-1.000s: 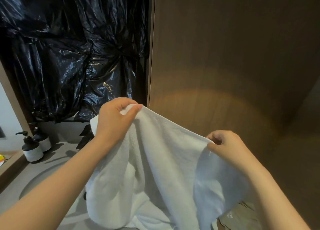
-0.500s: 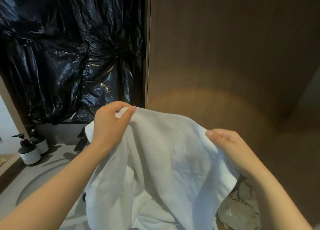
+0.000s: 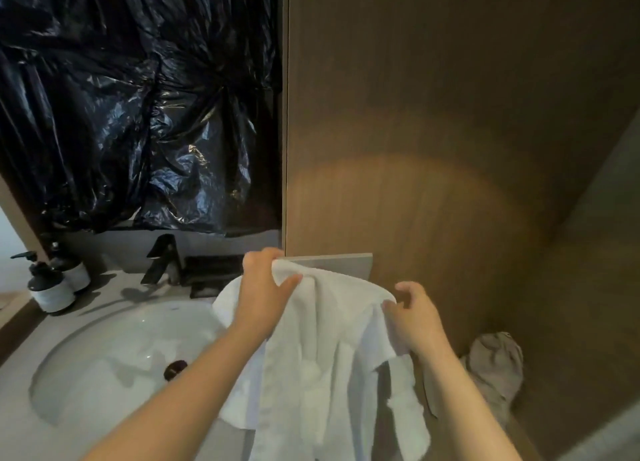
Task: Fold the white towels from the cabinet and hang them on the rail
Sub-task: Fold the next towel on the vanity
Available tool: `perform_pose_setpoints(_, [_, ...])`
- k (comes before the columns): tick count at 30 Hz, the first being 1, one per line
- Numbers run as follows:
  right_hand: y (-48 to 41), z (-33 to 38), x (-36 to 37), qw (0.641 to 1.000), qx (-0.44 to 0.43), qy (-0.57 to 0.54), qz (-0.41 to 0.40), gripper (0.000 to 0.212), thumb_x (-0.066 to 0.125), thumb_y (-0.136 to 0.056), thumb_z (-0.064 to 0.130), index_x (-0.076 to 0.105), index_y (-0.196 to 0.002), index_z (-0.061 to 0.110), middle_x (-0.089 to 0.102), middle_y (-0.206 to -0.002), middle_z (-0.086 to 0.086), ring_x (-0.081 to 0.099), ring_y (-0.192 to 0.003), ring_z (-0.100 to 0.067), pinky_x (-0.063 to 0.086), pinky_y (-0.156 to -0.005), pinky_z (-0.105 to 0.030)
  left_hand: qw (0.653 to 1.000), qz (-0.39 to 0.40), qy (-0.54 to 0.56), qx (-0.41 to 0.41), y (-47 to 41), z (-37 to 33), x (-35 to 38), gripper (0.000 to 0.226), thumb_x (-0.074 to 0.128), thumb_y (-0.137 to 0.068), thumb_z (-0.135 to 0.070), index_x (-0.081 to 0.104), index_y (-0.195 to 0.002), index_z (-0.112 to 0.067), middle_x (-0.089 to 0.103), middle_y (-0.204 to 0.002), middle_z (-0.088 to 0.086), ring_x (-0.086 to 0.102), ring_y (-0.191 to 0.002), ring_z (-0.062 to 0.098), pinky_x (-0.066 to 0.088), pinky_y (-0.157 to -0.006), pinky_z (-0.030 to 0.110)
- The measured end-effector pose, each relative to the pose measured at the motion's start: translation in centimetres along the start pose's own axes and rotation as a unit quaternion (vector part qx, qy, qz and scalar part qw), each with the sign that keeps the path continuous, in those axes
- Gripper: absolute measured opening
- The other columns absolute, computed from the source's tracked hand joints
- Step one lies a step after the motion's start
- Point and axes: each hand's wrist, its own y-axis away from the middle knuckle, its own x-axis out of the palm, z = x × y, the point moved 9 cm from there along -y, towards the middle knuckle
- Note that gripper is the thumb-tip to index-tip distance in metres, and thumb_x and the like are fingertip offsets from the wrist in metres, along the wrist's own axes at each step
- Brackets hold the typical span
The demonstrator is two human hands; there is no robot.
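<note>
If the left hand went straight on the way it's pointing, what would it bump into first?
Probably the grey ledge on the brown wall, just beyond the left hand gripping the towel, though depth is hard to judge.

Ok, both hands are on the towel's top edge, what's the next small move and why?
Probably draw the left hand and right hand apart to stretch the top edge flat. Both pinch the white towel at its top, but the cloth bunches between them and hangs in uneven folds.
</note>
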Motion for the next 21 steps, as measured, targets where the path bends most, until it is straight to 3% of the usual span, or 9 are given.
perform_pose_setpoints(2, [1.5,-3.5,1.6,1.0,0.006,-0.017,0.001,0.013,0.056,-0.097,0.019,0.048,-0.103,0.029,0.059,-0.093,0.004,0.058,-0.078,-0.011,0.055,-0.07,-0.03,1.0,-0.009,0.005,-0.025,2.6,3.0,1.2,0.053,0.079,-0.079,-0.022,0.051,-0.125,-0.02,0.039,-0.128,0.003,0.041,-0.104,0.006,0.03,-0.087,0.005])
perform_pose_setpoints(4, [2.7,-5.1,2.2,0.999,-0.011,-0.028,-0.02,0.017,0.054,-0.097,0.015,0.053,-0.093,0.032,0.062,-0.088,-0.001,0.057,-0.071,-0.012,0.051,-0.063,-0.021,0.998,-0.034,0.024,-0.053,4.7,5.0,1.3,0.061,0.082,-0.076,-0.019,0.048,-0.127,-0.02,0.041,-0.128,0.004,0.034,-0.095,-0.002,0.031,-0.083,0.004])
perform_pose_setpoints(7, [3.5,-5.4,2.2,0.998,-0.014,-0.053,-0.043,0.017,0.053,-0.098,0.017,0.057,-0.091,0.032,0.064,-0.091,0.003,0.06,-0.079,-0.015,0.052,-0.069,-0.026,0.986,-0.047,0.083,-0.139,7.1,7.4,1.0,0.064,0.083,-0.074,-0.024,0.046,-0.126,-0.024,0.049,-0.116,-0.002,0.05,-0.096,0.012,0.04,-0.074,0.021])
perform_pose_setpoints(9, [3.4,-4.3,2.5,0.997,-0.036,-0.059,-0.022,0.017,0.054,-0.098,0.017,0.065,-0.093,0.029,0.066,-0.096,0.008,0.062,-0.087,-0.017,0.053,-0.076,-0.032,0.978,-0.042,0.116,-0.167,8.1,8.0,0.8,0.057,0.083,-0.074,-0.026,0.049,-0.119,-0.025,0.055,-0.103,-0.005,0.057,-0.093,0.016,0.043,-0.07,0.023])
perform_pose_setpoints(11, [3.3,-3.5,2.7,0.996,-0.045,-0.073,0.004,0.018,0.056,-0.097,0.018,0.071,-0.091,0.025,0.07,-0.088,0.004,0.064,-0.079,-0.02,0.053,-0.071,-0.036,0.972,-0.035,0.141,-0.185,8.7,8.2,0.5,0.043,0.083,-0.074,-0.023,0.055,-0.107,-0.023,0.059,-0.096,-0.007,0.06,-0.091,0.016,0.046,-0.073,0.027])
perform_pose_setpoints(15, [3.8,-2.8,4.1,0.992,-0.032,-0.079,0.094,0.019,0.059,-0.096,0.016,0.076,-0.091,0.021,0.069,-0.075,-0.014,0.058,-0.054,-0.017,0.051,-0.054,-0.027,0.963,-0.02,0.179,-0.202,9.7,8.2,0.0,0.019,0.081,-0.076,-0.014,0.067,-0.088,-0.016,0.071,-0.087,-0.004,0.067,-0.083,0.012,0.047,-0.062,0.014])
perform_pose_setpoints(19, [4.9,-2.2,5.4,0.985,-0.047,-0.07,0.151,0.012,0.068,-0.09,0.016,0.075,-0.096,0.025,0.065,-0.065,-0.002,0.062,-0.058,-0.017,0.055,-0.062,-0.023,0.955,-0.002,0.218,-0.201,10.7,8.3,-0.4,0.01,0.074,-0.082,-0.008,0.072,-0.085,-0.018,0.075,-0.078,-0.002,0.07,-0.076,0.012,0.049,-0.062,0.013])
perform_pose_setpoints(21, [5.4,-1.7,5.7,0.98,-0.06,-0.071,0.176,0.015,0.072,-0.087,0.015,0.075,-0.098,0.025,0.063,-0.065,-0.006,0.063,-0.061,-0.019,0.053,-0.064,-0.019,0.955,0.002,0.221,-0.199,11.0,8.3,-0.6,0.012,0.072,-0.084,-0.008,0.074,-0.087,-0.02,0.076,-0.081,-0.005,0.071,-0.078,0.007,0.05,-0.064,0.011])
